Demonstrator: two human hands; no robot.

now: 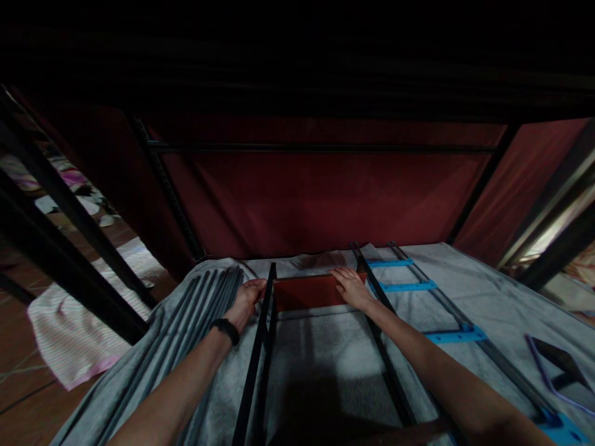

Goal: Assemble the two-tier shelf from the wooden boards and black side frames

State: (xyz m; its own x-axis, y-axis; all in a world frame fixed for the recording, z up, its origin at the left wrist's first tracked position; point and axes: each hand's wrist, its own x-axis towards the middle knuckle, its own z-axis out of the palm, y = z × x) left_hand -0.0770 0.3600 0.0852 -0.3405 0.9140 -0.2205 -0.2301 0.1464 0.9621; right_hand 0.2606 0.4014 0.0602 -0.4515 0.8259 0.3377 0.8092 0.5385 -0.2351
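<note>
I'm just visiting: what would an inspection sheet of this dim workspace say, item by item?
Surface: grey cloth spread flat.
Job's things: red panel between two black rails.
Clutter: bundle of grey rods; frame with blue brackets; dark flat device.
Hands: left hand and right hand rest at the panel's ends.
Cables: nothing seen.
Surroundings: dark red fabric wall, black frame; striped cloth on the floor.

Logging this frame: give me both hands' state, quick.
Left hand: open, fingers resting on the flat red-brown panel's left end.
Right hand: open, palm down on the panel's right end.
</note>
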